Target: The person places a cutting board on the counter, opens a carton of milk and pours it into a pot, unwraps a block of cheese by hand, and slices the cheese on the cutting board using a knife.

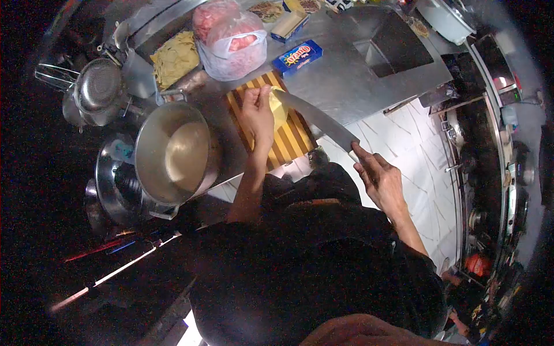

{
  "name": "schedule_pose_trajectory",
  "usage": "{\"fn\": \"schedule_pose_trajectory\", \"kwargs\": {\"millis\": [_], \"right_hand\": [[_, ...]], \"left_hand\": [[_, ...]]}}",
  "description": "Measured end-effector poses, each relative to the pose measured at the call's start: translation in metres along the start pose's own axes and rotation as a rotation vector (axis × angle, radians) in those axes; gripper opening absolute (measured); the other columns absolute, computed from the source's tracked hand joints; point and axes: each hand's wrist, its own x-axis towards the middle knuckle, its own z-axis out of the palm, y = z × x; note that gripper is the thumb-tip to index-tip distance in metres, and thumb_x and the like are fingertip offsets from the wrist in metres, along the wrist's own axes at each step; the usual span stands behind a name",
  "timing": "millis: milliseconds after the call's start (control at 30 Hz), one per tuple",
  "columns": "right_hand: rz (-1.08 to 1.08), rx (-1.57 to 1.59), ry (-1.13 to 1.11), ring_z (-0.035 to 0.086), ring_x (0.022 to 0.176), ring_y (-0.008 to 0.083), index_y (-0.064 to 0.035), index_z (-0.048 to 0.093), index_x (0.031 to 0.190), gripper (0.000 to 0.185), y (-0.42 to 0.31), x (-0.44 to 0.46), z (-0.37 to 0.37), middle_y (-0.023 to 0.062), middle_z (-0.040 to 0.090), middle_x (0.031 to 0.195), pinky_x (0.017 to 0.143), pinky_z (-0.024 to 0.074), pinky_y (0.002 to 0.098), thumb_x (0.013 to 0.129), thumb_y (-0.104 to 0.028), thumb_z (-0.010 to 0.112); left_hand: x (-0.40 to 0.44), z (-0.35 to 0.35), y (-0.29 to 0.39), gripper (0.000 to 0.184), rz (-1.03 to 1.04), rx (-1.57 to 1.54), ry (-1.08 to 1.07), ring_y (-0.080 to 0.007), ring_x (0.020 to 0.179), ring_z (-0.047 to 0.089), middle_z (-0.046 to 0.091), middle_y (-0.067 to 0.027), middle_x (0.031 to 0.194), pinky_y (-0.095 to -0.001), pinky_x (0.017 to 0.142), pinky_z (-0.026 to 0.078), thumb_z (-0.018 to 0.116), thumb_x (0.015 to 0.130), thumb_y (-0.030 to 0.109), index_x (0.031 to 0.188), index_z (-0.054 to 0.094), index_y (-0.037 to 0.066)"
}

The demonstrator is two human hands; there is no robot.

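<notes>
A striped wooden board point(290, 144) lies on the metal counter in front of me. On it sits a pale yellow piece of food point(280, 112). My left hand point(258, 114) is beside this piece, its fingertips pinched together at the upper edge; what they hold is too small to name. My right hand point(380, 179) is closed on the handle of a large knife point(323, 121). The blade points up and left, and its tip reaches the top of the yellow piece. A blue box point(298, 57) with lettering lies just beyond the board.
Left of the board stands a large metal pot point(173, 153), with a strainer point(100, 85) behind it. Beyond are a bag of pinkish food point(234, 55), a yellowish bundle point(176, 59) and another box point(289, 26). A sink point(404, 41) is at the back right.
</notes>
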Motion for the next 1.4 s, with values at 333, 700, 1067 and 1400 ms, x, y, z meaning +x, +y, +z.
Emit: {"fn": "schedule_pose_trajectory", "kwargs": {"millis": [333,700,1067,1400], "right_hand": [[0.051,0.002,-0.052,0.061,0.064,0.0337,-0.0152,0.055,0.120,0.040,-0.004,-0.006,-0.004,0.0150,0.062,0.083,0.057,0.0491,0.0418,0.080,-0.010,0.061],[0.102,0.086,-0.074,0.061,0.072,0.0375,-0.0156,0.052,0.122,0.039,0.005,-0.002,0.009,0.0202,0.061,0.084,0.064,0.0484,0.0447,0.084,-0.015,0.059],[0.092,0.052,-0.032,0.061,0.067,0.0344,-0.0150,0.054,0.121,0.037,0.001,-0.003,0.002,0.0161,0.061,0.081,0.058,0.0476,0.0423,0.084,-0.015,0.059],[0.022,-0.056,-0.016,0.059,0.064,0.0330,-0.0164,0.050,0.125,0.047,-0.001,0.003,0.005,0.0135,0.059,0.080,0.057,0.0484,0.0417,0.080,-0.011,0.061]], "left_hand": [[0.009,0.000,-0.023,0.017,0.007,-0.043,-0.005,-0.0073,0.065,0.050,0.058,-0.0003,0.071,-0.0231,0.061,0.042,0.066,0.084,0.018,0.078,0.058,0.004],[0.038,-0.038,-0.012,0.017,0.262,0.137,-0.630,-0.0140,0.078,0.058,0.061,-0.0063,0.085,-0.0249,0.073,0.046,0.064,0.083,0.012,0.099,0.067,0.005],[0.029,-0.021,0.000,0.012,0.616,0.332,-0.287,-0.0287,0.076,0.057,0.058,-0.0137,0.085,-0.0361,0.068,0.046,0.058,0.086,0.013,0.085,0.060,0.001],[0.016,-0.010,-0.001,0.016,0.583,0.342,-0.214,-0.0296,0.077,0.054,0.054,-0.0141,0.082,-0.0389,0.068,0.044,0.055,0.088,0.016,0.087,0.058,0.001]]}}
